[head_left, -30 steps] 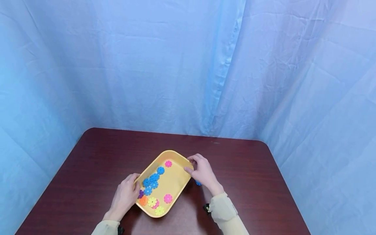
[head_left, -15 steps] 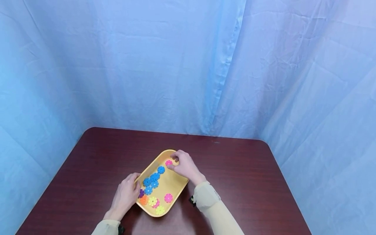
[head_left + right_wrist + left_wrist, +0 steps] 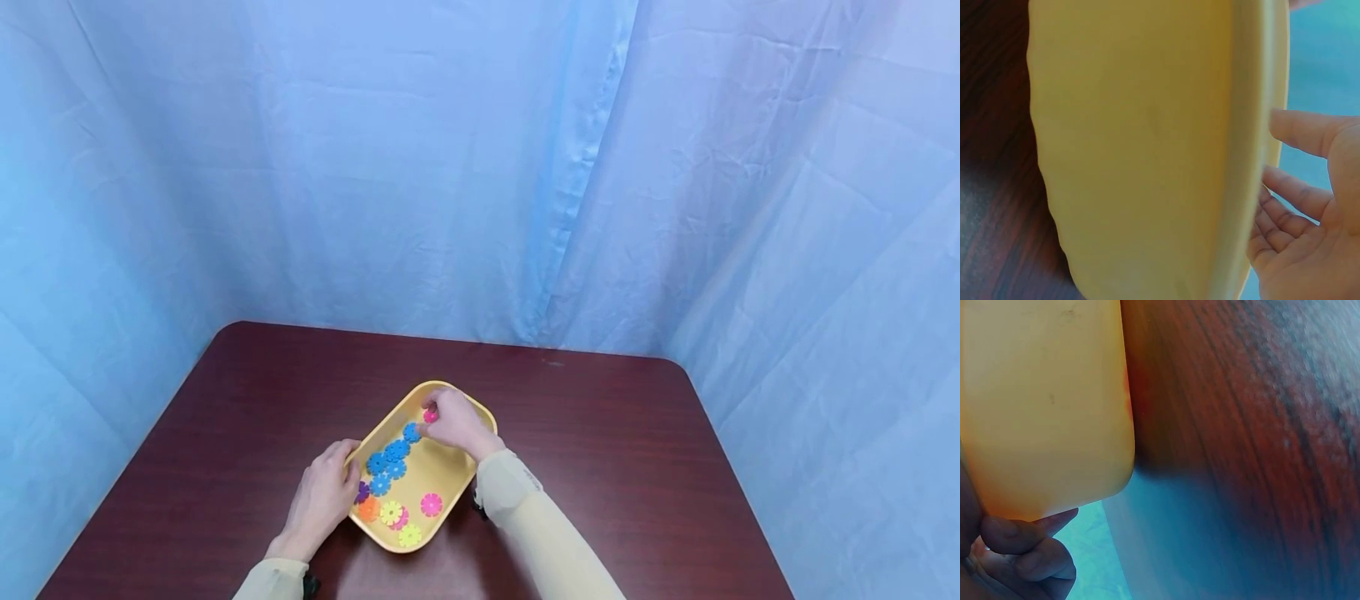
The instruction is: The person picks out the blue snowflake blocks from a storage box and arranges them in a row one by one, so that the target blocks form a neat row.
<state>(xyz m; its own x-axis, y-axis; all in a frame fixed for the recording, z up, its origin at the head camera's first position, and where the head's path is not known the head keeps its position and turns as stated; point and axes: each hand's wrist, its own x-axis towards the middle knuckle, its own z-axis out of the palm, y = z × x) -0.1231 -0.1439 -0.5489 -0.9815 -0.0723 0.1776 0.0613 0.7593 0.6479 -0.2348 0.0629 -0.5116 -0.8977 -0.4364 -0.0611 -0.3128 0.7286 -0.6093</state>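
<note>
A yellow tray [image 3: 442,475] stands slanted in front of me, with a shadow on the tabletop beside it. My left hand [image 3: 321,497] grips its left rim; the left wrist view shows curled fingers [image 3: 1029,550] at the tray's outer wall. Over the tray's far end, my right hand [image 3: 456,423] reaches inside, fingers beside a pink flower-shaped plastic piece [image 3: 430,415]. In the right wrist view its thumb and fingers are spread apart, some fingertips hidden behind the rim. Inside lie several blue pieces [image 3: 396,451], a purple one [image 3: 363,492], an orange one [image 3: 368,509], yellow ones [image 3: 391,512] and another pink one [image 3: 431,504].
The dark red-brown wooden table [image 3: 615,467] extends around the tray, its far edge near the hanging blue curtain [image 3: 420,208]. My right sleeve [image 3: 517,492] crosses over the tray's right side.
My right hand has left the tray's right rim and moved left into its far end. A blue piece on the table by that hand is now hidden from view. My left hand keeps its grip.
</note>
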